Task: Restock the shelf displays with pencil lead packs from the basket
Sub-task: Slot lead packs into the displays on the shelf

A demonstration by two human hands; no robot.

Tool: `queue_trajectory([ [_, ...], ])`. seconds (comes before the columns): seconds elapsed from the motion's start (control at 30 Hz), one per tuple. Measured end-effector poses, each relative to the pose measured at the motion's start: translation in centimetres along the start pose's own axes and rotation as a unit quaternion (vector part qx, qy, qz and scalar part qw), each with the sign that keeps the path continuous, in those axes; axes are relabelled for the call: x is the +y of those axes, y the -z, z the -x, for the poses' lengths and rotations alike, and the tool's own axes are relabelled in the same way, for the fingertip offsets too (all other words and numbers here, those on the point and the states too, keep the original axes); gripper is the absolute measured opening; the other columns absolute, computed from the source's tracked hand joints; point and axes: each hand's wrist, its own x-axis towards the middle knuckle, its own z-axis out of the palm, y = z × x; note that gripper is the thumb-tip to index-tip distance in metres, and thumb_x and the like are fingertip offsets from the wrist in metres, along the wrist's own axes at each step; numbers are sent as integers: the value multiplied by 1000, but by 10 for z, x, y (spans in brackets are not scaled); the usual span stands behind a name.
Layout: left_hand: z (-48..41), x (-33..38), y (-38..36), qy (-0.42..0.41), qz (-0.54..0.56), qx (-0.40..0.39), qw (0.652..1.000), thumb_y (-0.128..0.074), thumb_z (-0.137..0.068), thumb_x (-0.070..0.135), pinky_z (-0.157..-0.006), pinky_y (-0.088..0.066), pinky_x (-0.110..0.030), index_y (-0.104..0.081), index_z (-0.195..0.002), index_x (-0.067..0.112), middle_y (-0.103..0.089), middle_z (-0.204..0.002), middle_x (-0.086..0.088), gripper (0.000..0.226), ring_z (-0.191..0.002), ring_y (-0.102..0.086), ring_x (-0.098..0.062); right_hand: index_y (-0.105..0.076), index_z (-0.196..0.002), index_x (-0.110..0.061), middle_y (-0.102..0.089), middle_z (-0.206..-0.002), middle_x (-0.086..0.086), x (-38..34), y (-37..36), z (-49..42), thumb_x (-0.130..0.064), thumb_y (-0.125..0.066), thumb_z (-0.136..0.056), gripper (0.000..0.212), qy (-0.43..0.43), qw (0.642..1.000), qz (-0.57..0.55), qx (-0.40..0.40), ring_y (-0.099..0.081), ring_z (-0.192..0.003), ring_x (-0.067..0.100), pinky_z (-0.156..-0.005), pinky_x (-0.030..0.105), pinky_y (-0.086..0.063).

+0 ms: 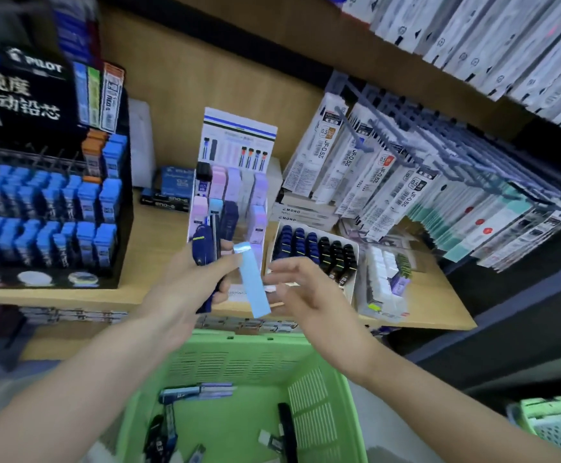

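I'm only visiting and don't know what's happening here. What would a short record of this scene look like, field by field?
left hand: holds dark blue packs and a light blue pack
right hand: open, fingers beside the light blue pack; contact unclear
green basket: below the hands, loose packs on its bottom
white stand: on the wooden shelf, pastel packs in its slots
black display: at left, rows of blue packs

bare shelf wood open between black Pilot display and white tiered display, hanging refill packs close over tray of dark packs at right, green basket open-topped below
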Motion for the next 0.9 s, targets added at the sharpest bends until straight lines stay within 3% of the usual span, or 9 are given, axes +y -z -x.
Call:
queue_trajectory([
  [0.1,1,7,11,-44,-33,-23,998,-62,-87,4,-39,-26,-20,-56,-88,14,-45,-52,-3,12,-45,-33,-14,-51,-108,-26,-64,-98,-5,-10,-12,-14,-16,-58,-92,20,-9,1000,17,4,-63,-88,11,-79,23,-52],
  [0.2,2,11,19,-67,-54,-32,996,-64,-86,4,-37,-28,-20,-56,-86,12,-45,-52,-6,11,-43,-34,-14,-47,-103,-37,-62,-89,-2,-18,-23,-31,-12,-67,-84,37,17,998,61,21,-59,-73,11,-68,20,-50],
  [0.3,1,14,28,-77,-62,-18,995,-63,-86,6,-36,-29,-19,-56,-86,10,-46,-48,-4,8,-39,-35,-12,-47,-111,-37,-60,-94,9,-25,-29,-45,-8,-67,-83,45,34,995,97,15,-61,-71,17,-71,30,-54],
  [0.47,-5,25,49,-66,-74,3,995,-62,-89,13,-39,-33,-19,-57,-93,7,-46,-50,-5,9,-40,-38,-11,-51,-97,-33,-64,-87,18,-32,-27,-77,-15,-61,-90,22,47,992,91,70,-65,-81,29,-77,49,-54],
  [0.6,-8,36,57,-62,-74,15,995,-59,-91,12,-37,-33,-15,-56,-91,8,-44,-53,-5,5,-35,-37,-6,-53,-95,-23,-66,-92,4,-32,-20,-112,-18,-61,-90,10,66,979,143,129,-64,-86,18,-83,37,-53],
  [0.7,-9,39,58,-54,-56,19,997,-55,-94,16,-37,-33,-15,-56,-90,8,-48,-46,6,10,-35,-37,-5,-53,-96,-19,-59,-91,-7,-30,-19,-132,-17,-64,-89,14,73,971,175,146,-58,-83,8,-77,24,-51],
  [0.9,-10,44,57,-18,-28,14,999,-51,-96,26,-36,-31,-14,-53,-81,13,-47,-41,11,21,-33,-36,-5,-55,-90,-16,-57,-81,-12,-22,-30,-153,-15,-67,-86,13,88,964,231,97,-54,-76,0,-69,7,-43],
])
